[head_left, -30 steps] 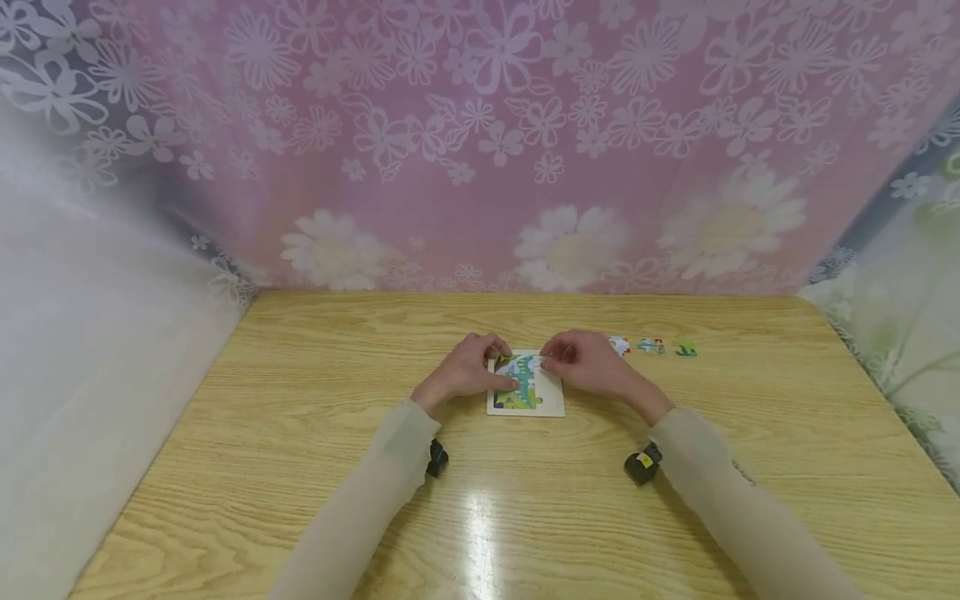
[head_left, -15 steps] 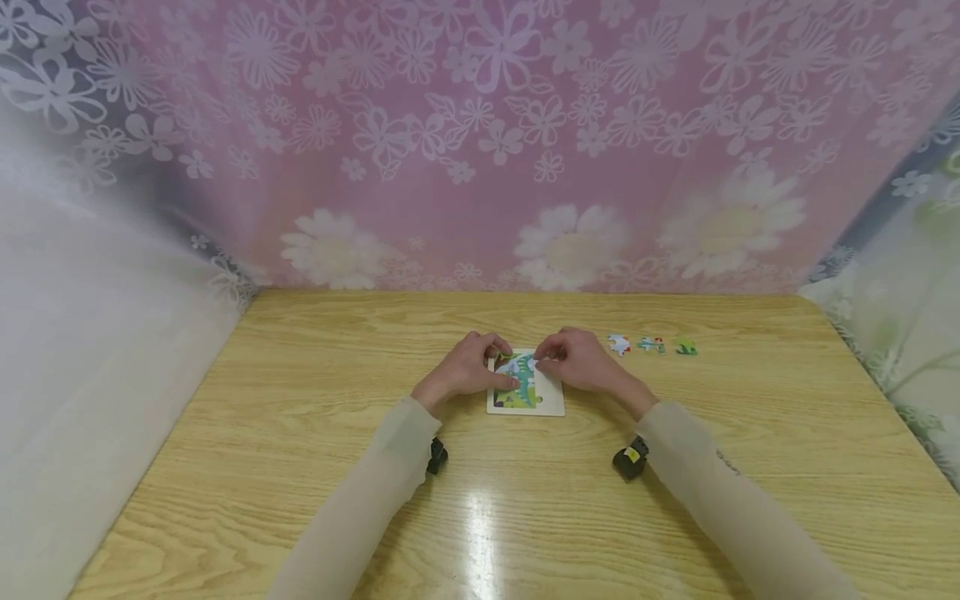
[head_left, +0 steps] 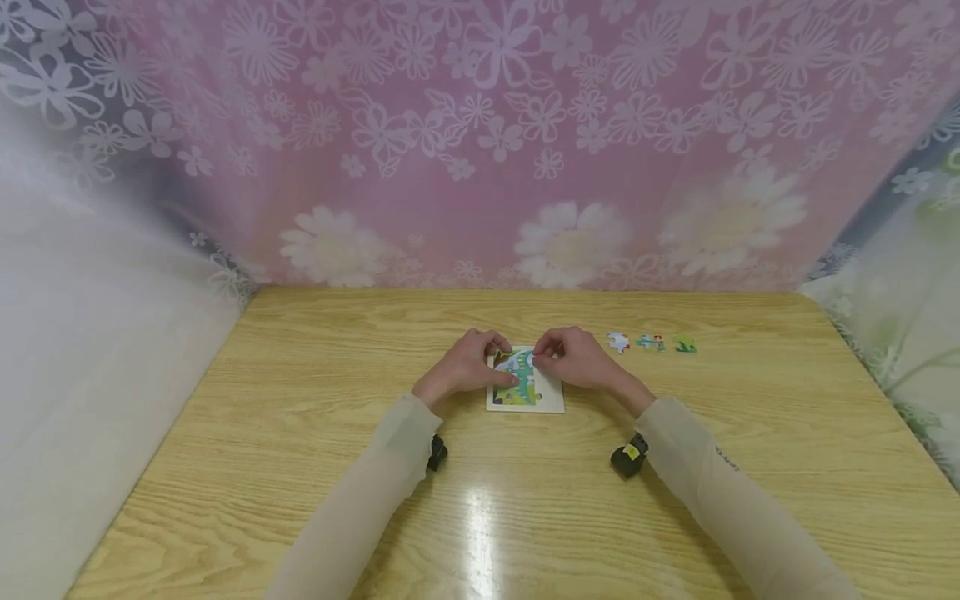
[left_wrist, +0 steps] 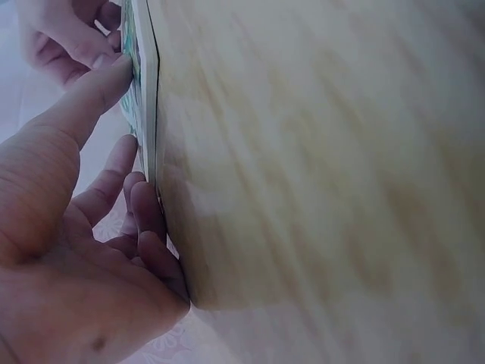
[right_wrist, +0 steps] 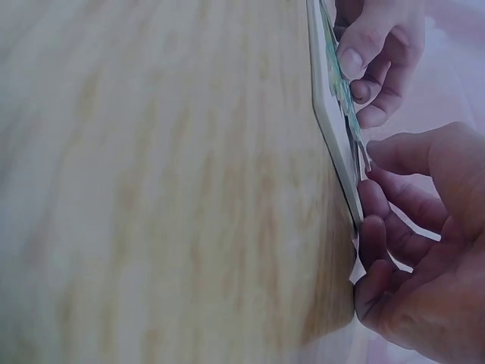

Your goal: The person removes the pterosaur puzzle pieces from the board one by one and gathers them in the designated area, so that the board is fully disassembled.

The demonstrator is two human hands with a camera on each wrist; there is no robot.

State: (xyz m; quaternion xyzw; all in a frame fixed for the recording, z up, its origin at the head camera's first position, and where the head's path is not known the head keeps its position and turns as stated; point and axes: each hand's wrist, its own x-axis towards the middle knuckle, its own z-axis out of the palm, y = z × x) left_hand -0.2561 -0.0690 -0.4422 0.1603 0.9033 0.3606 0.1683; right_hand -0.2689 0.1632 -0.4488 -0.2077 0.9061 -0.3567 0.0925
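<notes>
A square jigsaw puzzle board (head_left: 550,400) lies on the table, its left part filled with green and blue pieces and its right part bare. My left hand (head_left: 467,367) holds the board's left side. Its thumb (left_wrist: 95,95) presses on the fitted pieces while the other fingers bend at the edge. With thumb and index finger, my right hand (head_left: 581,358) pinches a puzzle piece (right_wrist: 364,155) at the upper right of the picture, tilted against the fitted pieces. Its lower fingers (right_wrist: 373,241) rest by the board's edge. The fingers mostly hide the piece in the head view.
Three loose puzzle pieces lie in a row to the right: a white and red one (head_left: 618,342), a blue and red one (head_left: 651,342) and a green one (head_left: 686,342). A flowered pink curtain (head_left: 450,183) hangs behind the wooden table (head_left: 337,375).
My right hand has moved slightly left with the piece, up against the fitted part, uncovering the nearest loose piece. The left hand has stayed in place on the board.
</notes>
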